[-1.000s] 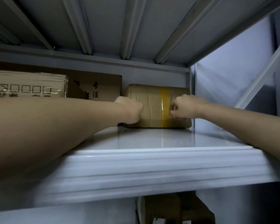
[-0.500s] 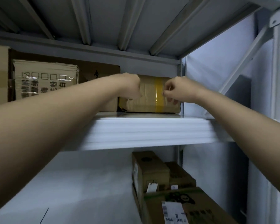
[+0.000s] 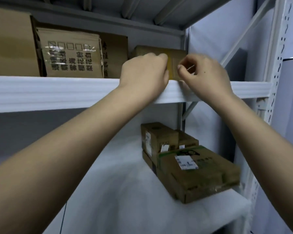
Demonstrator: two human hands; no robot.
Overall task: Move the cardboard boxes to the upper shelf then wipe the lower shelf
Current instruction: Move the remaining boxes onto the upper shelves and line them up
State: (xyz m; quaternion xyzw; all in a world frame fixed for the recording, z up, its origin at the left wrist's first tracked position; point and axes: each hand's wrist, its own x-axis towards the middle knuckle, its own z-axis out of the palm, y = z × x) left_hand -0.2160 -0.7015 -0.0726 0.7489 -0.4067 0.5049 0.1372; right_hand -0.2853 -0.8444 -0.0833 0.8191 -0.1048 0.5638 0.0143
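I've got both hands, L [image 3: 145, 72] & R [image 3: 204, 75], curled w/ nothing gripped, in front of the taped box [image 3: 173, 55] on upper shelf [image 3: 57, 92].

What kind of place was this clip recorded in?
Most likely a storeroom or stockroom. A white metal shelving rack with perforated uprights holds taped cardboard boxes on the upper shelf, and parcels with shipping labels sit on the lower shelf.

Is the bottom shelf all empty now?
No, a cluster of cardboard boxes sits on the lower shelf at its right side, the front one bearing a white label.
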